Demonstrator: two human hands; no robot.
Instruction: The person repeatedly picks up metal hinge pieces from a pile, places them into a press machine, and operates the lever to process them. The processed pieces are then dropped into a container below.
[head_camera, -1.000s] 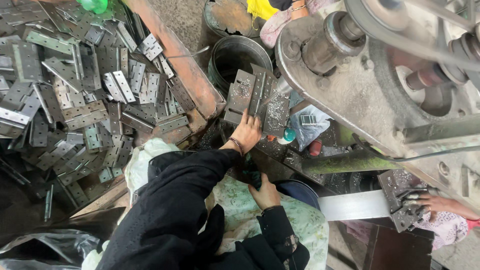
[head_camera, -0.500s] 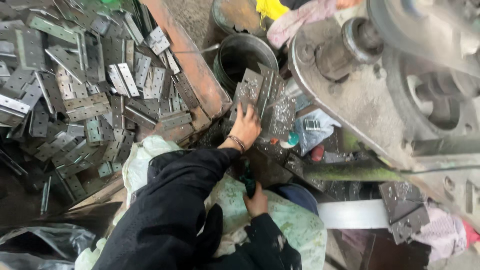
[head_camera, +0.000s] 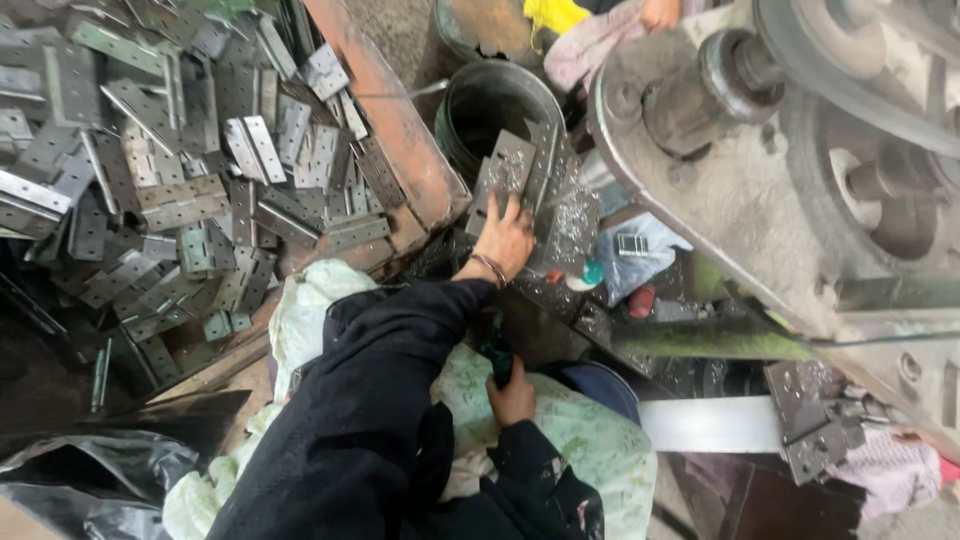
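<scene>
Plates in hand: stack of grey perforated metal hinge plates (head_camera: 520, 180), stood on edge and dusted with metal filings, leaning against the rim of the dark round metal bucket (head_camera: 490, 105), just left of the big machine.
Left hand: left hand (head_camera: 505, 240) reaches forward from a black sleeve (head_camera: 400, 350), palm on the lower face of the plate stack, fingers spread flat over it, touching but not curled around; thin bracelet at the wrist.
Right hand: right hand (head_camera: 513, 392) sits low near the lap, fingers clenched around a small dark object (head_camera: 497, 355); cannot tell what it is.
Lap: pale green patterned cloth (head_camera: 560, 430) under the right hand, over the knees.
Machine: large grey cast-metal press (head_camera: 740, 200) with a pulley wheel and shaft fills the upper right; more plates (head_camera: 805, 420) lie at its lower edge.
Pile: heap of loose grey flat metal hinge plates (head_camera: 170, 170) fills the upper left, held in by a rusty orange metal edge (head_camera: 390, 120).
Small items: blue-white packet (head_camera: 630, 250) and a teal-capped bottle (head_camera: 585, 275) just right of the stack.
Other person: pink-sleeved hand (head_camera: 655, 15) at top edge, well apart.
</scene>
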